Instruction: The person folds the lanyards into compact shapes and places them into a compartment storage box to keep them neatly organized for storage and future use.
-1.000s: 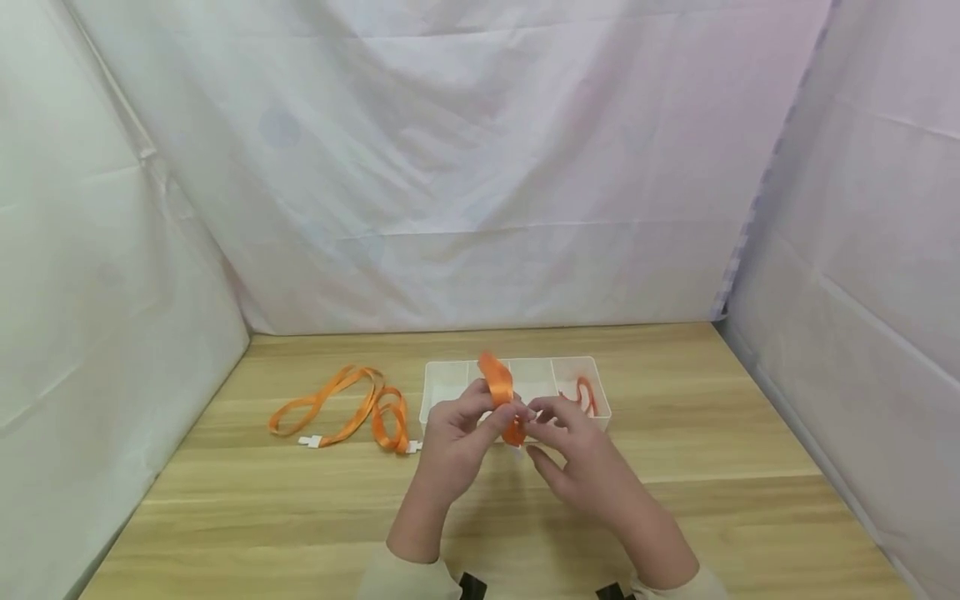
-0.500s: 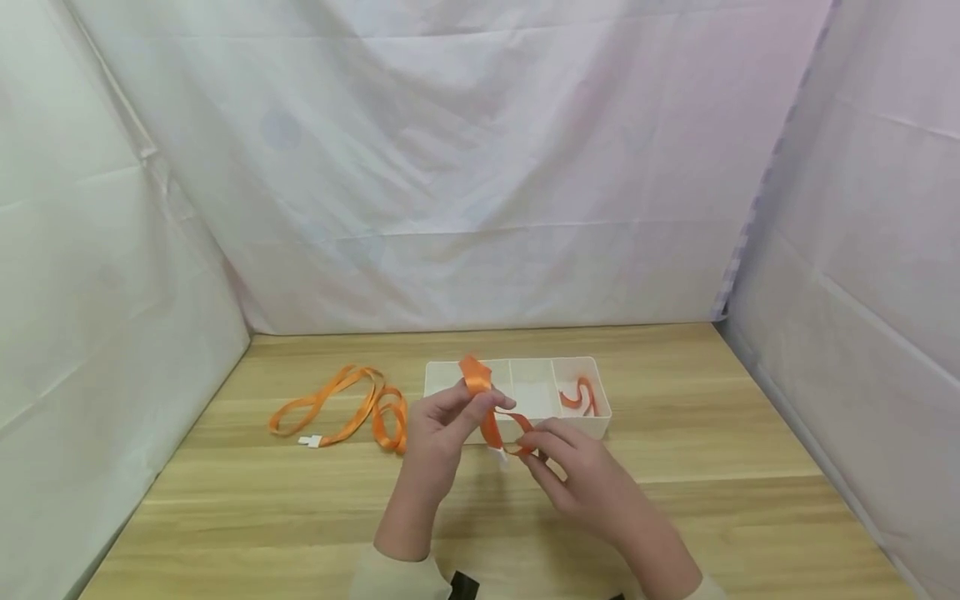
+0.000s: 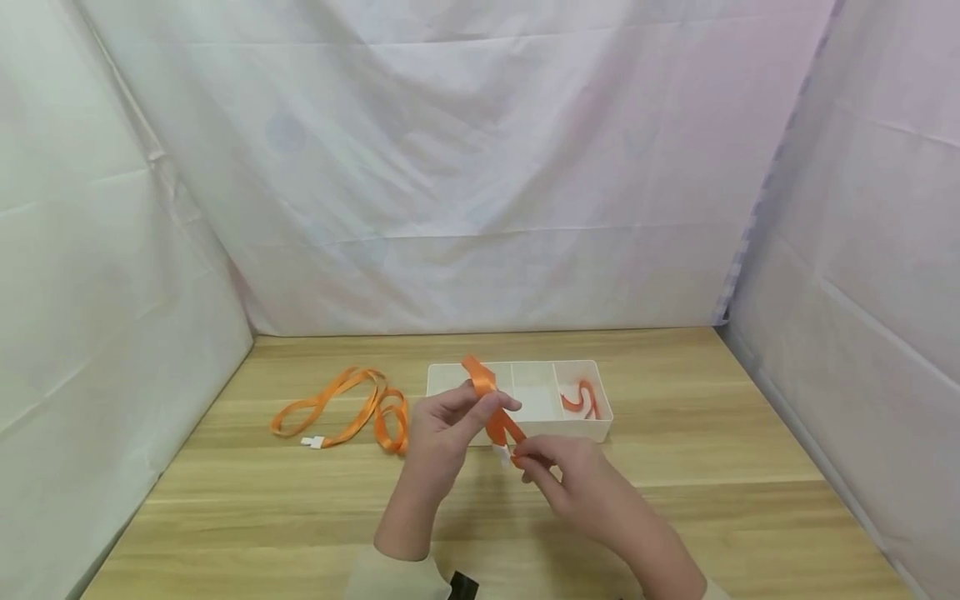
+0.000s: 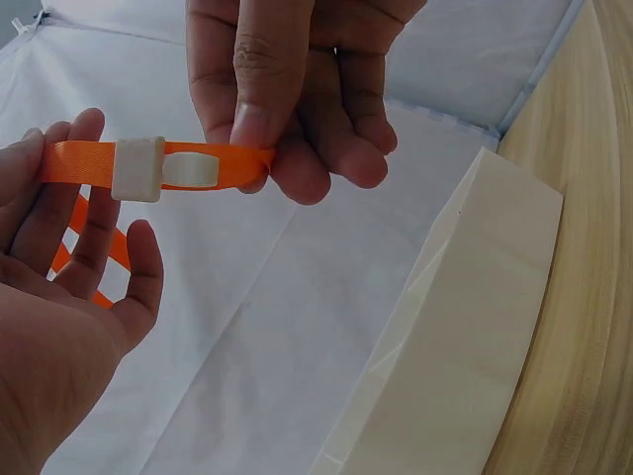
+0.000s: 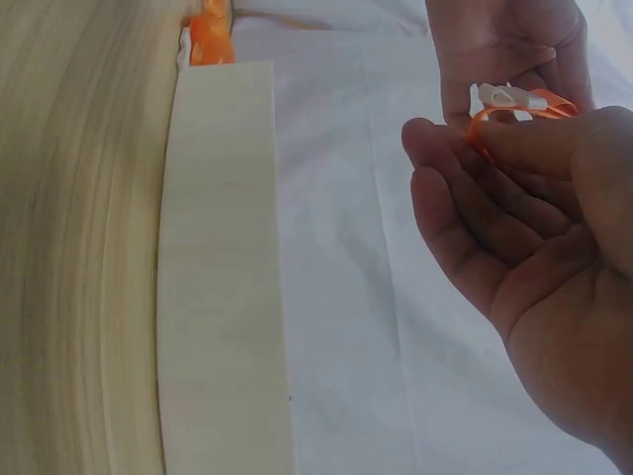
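Observation:
An orange ribbon strap [image 3: 482, 380] with a white plastic buckle [image 4: 137, 169] is held in the air in front of a white box. My left hand [image 3: 447, 429] pinches it between thumb and fingers, a folded length standing up above the fingertips. Lower and to the right, my right hand [image 3: 567, 473] pinches a free part of the strap beside the buckle. From the left wrist view, the strap runs taut between both hands, with the buckle between them. A pale plastic piece [image 4: 191, 170] lies against the strap beside the buckle.
Behind the hands stands the white divided box [image 3: 570, 428], a thin orange-red strap [image 3: 582, 400] in its right compartment. Left of it, an orange lanyard [image 3: 347, 383] with a white clip [image 3: 312, 442] lies looped on the wooden table [image 3: 247, 508]. White cloth [image 3: 480, 183] hangs behind.
My right hand has moved down from beside the left fingertips, pulling the strap's loop downward and narrowing it. My left hand has shifted slightly left, and the buckle now shows below it.

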`<state>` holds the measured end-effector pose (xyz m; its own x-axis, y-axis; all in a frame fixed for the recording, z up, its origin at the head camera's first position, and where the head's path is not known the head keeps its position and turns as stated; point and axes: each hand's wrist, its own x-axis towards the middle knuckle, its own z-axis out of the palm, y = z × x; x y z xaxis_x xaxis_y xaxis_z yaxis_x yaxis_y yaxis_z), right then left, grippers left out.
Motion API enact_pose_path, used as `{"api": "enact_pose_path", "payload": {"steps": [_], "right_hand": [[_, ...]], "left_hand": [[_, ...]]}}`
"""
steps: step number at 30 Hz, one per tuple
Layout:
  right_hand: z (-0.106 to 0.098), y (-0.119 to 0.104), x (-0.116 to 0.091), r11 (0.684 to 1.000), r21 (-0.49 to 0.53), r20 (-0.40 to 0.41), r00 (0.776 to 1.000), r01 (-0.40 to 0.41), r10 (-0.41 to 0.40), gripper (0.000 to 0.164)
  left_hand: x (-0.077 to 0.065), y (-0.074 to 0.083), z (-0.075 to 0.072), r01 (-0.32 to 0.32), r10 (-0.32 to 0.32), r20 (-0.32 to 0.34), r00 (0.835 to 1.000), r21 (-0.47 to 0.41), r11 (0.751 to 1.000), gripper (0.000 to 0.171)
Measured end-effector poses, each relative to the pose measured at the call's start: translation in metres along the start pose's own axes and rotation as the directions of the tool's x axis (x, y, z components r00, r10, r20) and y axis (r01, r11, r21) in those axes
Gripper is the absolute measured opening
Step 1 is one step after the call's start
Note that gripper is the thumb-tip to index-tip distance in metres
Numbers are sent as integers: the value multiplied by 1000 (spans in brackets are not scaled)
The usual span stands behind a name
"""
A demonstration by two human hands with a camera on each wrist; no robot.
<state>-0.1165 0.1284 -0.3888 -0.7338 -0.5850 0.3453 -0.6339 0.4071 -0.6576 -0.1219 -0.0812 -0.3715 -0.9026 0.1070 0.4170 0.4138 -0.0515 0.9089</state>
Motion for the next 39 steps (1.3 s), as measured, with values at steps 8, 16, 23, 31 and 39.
{"api": "enact_pose_path", "payload": {"steps": [8, 16, 23, 31, 39], "right_hand": [[3, 9, 1, 993, 120, -46, 999, -19, 25, 22], [7, 15, 6, 988, 44, -126, 982, 147, -140, 21], [13, 21, 8, 980, -35, -129, 971, 196, -199, 26], [18, 30, 8, 915, -255, -348, 853, 313, -389, 8], [13, 30, 10, 886, -120, -299, 835, 448, -462, 32]], "left_hand": [[1, 2, 2, 9, -9, 11, 1000, -10, 1000, 20], [3, 2, 2, -2, 2, 5, 1000, -29, 1000, 20], [3, 0, 5, 20, -17, 37, 999, -94, 995, 23], [3, 6, 9, 44, -51, -78, 996, -88, 995, 23], [5, 10, 13, 114, -140, -213, 967, -129, 985, 23]]}}
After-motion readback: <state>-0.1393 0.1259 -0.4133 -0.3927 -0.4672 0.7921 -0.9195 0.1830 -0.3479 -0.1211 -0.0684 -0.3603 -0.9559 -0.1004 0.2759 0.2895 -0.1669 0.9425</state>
